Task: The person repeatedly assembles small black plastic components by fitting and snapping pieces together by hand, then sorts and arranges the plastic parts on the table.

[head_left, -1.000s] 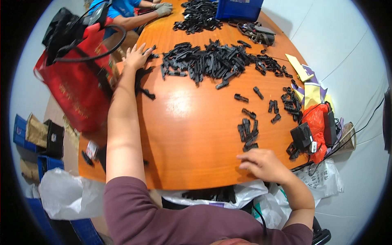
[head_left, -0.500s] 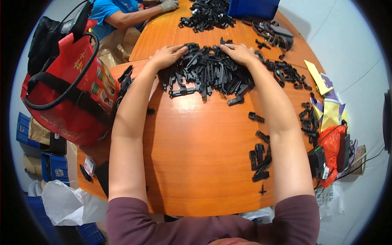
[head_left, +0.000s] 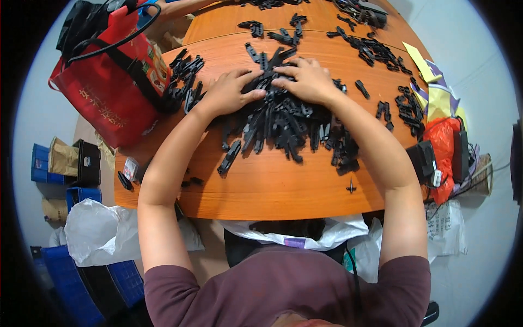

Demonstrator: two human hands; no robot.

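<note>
A big heap of small black plastic parts (head_left: 283, 122) lies on the orange wooden table (head_left: 272, 191). My left hand (head_left: 229, 91) rests flat on the heap's left top, fingers spread. My right hand (head_left: 306, 80) lies flat on the heap's right top, fingertips nearly meeting the left hand's. Both palms press down on the parts; neither hand grips a single piece. A white bag with an open mouth (head_left: 297, 231) hangs below the table's near edge, with black parts inside.
A red tote bag (head_left: 109, 82) stands at the table's left edge beside more black parts (head_left: 185, 76). Loose parts (head_left: 376, 49) lie at the far right. An orange bag (head_left: 444, 147), yellow paper (head_left: 417, 54), blue crates (head_left: 71, 283) and a white sack (head_left: 98, 237) surround the table.
Both hands have dragged the heap of black parts across the table toward me, closer to the near edge. One second ago the hands were apart, the right one at the near edge.
</note>
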